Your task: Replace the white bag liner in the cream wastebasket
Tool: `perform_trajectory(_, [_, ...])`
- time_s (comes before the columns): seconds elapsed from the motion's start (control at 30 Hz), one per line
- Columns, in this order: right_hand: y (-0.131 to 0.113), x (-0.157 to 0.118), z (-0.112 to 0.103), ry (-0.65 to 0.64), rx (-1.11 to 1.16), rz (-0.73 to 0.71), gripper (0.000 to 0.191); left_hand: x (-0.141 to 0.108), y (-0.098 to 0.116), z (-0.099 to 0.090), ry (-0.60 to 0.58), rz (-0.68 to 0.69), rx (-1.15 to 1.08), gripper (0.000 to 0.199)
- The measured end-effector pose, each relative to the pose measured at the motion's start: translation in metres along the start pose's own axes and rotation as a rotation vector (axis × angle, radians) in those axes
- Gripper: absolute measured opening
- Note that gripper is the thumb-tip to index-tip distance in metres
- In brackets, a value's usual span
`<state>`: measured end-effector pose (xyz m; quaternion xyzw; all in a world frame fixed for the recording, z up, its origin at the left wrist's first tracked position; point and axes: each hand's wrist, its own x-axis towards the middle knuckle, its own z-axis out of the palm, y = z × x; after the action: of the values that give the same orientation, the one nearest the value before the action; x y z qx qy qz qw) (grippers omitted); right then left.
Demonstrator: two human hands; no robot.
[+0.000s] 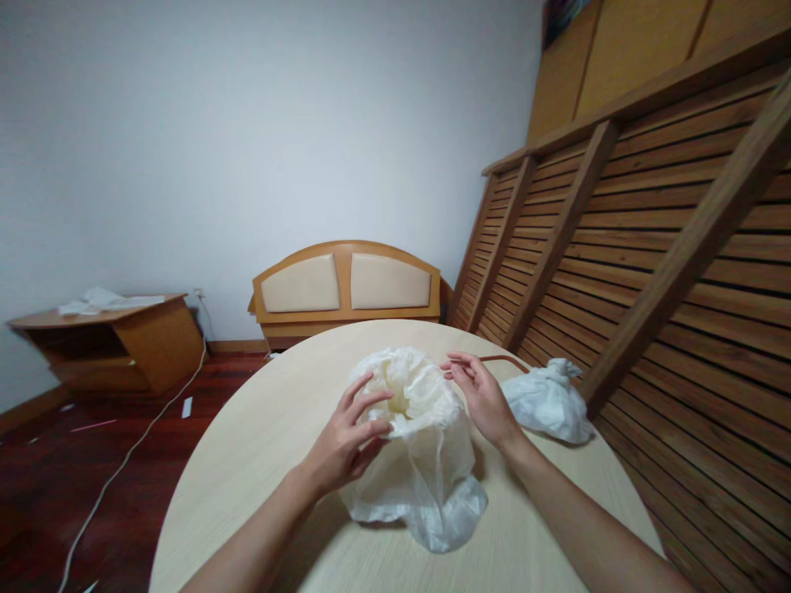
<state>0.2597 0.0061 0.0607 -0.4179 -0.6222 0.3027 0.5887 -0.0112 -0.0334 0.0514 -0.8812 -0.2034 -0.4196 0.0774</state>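
Observation:
A white translucent plastic bag (426, 461) stands on the round table, its mouth gaping upward and its edge folded outward over something bin-like inside. One loose flap of it spreads on the tabletop toward me. At the bag's left rim my left hand (349, 432) has its fingers spread, some over the opening; whether they touch the plastic I cannot tell. My right hand (485, 399) is held just right of the bag, fingers stretched out and nothing visible in them. Behind that hand lies a knotted white plastic bag (547, 403), filled with something hidden.
The pale round table (247, 461) fills the foreground. A thin reddish-brown strip (503, 358) lies by the knotted bag. Slatted wooden panels (618, 239) lean along the right. Beyond stand a headboard (343, 284) and a low cabinet (154, 346); a white cable (133, 449) crosses the floor.

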Motion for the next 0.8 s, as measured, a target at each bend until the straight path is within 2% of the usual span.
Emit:
perform_trajectory(0.07, [-0.009,0.019,-0.003,-0.084,-0.031,0.065,0.052,0.002,0.004,0.002,0.003,0.055,0.007,0.021])
perform_trajectory(0.17, [-0.023,0.041,-0.007,-0.375,-0.139,0.102,0.046,0.003,0.008,0.003,-0.003,0.088,0.014,0.023])
perform_trajectory(0.2, [-0.028,0.046,-0.008,-0.435,-0.172,0.108,0.045,0.002,0.008,0.003,-0.004,0.09,0.014,0.023])
perform_trajectory(0.33, [-0.043,0.059,-0.014,-0.537,-0.192,0.122,0.045,0.001,0.009,0.005,-0.004,0.096,0.005,0.025])
perform_trajectory(0.43, [-0.045,0.064,-0.018,-0.534,-0.18,0.153,0.041,0.002,0.01,0.006,-0.014,0.109,-0.004,0.026])
perform_trajectory(0.6, [-0.028,0.069,-0.018,-0.379,-0.156,0.197,0.041,0.001,0.013,0.005,-0.025,0.12,0.0,0.026])
perform_trajectory(0.7, [-0.018,0.072,-0.017,-0.349,-0.194,0.173,0.036,0.001,0.014,0.005,-0.024,0.115,0.004,0.027])
perform_trajectory(0.8, [-0.021,0.074,-0.016,-0.254,-0.251,0.116,0.031,0.0,0.014,0.006,-0.02,0.117,0.003,0.026])
